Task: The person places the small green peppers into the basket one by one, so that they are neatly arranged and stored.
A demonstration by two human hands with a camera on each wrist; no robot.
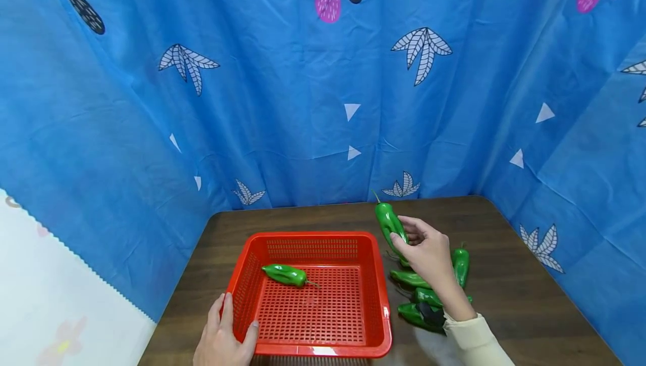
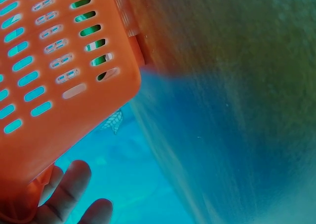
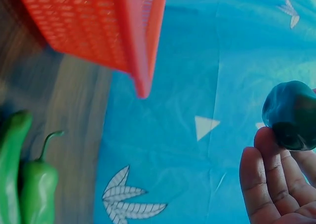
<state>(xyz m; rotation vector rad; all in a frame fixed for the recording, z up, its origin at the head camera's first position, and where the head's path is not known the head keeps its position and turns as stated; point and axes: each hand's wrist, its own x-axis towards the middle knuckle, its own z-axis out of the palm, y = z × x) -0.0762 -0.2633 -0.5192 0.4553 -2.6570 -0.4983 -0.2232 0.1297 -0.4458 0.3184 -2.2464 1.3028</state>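
Note:
My right hand pinches a green pepper between thumb and fingers, above the table to the right of a red plastic basket. The pepper's stem points up and away. In the right wrist view the held pepper shows end-on above the fingers. My left hand grips the basket's front left corner, its fingers along the left rim and the thumb at the front. One green pepper lies inside the basket, toward its back left.
Several more green peppers lie on the dark wooden table right of the basket, partly hidden by my right forearm. A dark object shows beside my right wrist. A blue patterned curtain hangs behind and around the table.

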